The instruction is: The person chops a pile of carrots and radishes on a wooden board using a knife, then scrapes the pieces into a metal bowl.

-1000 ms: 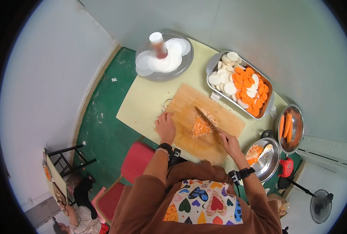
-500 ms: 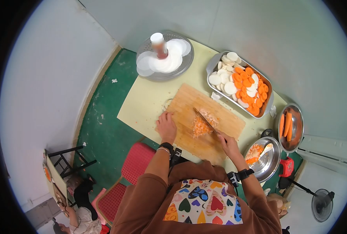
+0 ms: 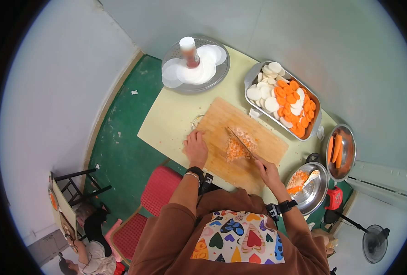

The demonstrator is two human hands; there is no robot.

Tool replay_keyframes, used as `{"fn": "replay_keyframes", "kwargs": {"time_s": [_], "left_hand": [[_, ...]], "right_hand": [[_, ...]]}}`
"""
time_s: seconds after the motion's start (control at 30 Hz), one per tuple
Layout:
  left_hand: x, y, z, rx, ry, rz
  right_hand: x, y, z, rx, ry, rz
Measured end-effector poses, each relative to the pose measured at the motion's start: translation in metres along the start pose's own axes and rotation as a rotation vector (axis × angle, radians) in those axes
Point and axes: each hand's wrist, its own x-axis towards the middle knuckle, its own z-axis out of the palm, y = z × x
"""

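Observation:
My right hand (image 3: pixel 268 172) grips a kitchen knife (image 3: pixel 241 142). Its blade lies across a pile of finely chopped carrot and pale bits (image 3: pixel 236 150) on the wooden cutting board (image 3: pixel 217 117). At the board's left edge rests my left hand (image 3: pixel 195 147), fingers out and holding nothing. A ring-shaped thing (image 3: pixel 195 122) lies just beyond those fingers, partly under the board's edge. To the right of my knife hand, a metal bowl (image 3: pixel 321 195) contains more chopped carrot and a white spoon-like utensil (image 3: pixel 311 177).
A metal pan (image 3: pixel 316 120) of sliced carrots and white rounds stands at the back right. Whole carrots fill part of another bowl (image 3: pixel 345 167). A perforated tray (image 3: pixel 177 88) bears white round sheets and a jar (image 3: pixel 189 52). A red chair (image 3: pixel 160 190) stands left; another person (image 3: pixel 93 250) sits farther off.
The view has shifted very slightly. Knife and both hands keep nearly the same places, the blade still across the chopped pile.

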Motion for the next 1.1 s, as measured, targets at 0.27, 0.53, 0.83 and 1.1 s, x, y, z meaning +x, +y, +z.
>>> {"fn": "replay_keyframes", "kwargs": {"time_s": [0.27,0.53,0.83,1.1], "left_hand": [[0.000,0.000,0.001,0.001,0.007,0.007],[0.000,0.000,0.001,-0.001,-0.004,0.003],[0.000,0.004,-0.004,0.014,-0.002,0.007],[0.000,0.002,-0.002,0.000,-0.001,0.003]], "right_hand": [[0.002,0.000,-0.001,-0.012,0.004,0.008],[0.002,-0.006,-0.004,0.003,0.038,0.057],[0.000,-0.001,-0.003,-0.041,0.028,0.094],[-0.002,0.012,-0.007,-0.096,0.133,0.083]]}}
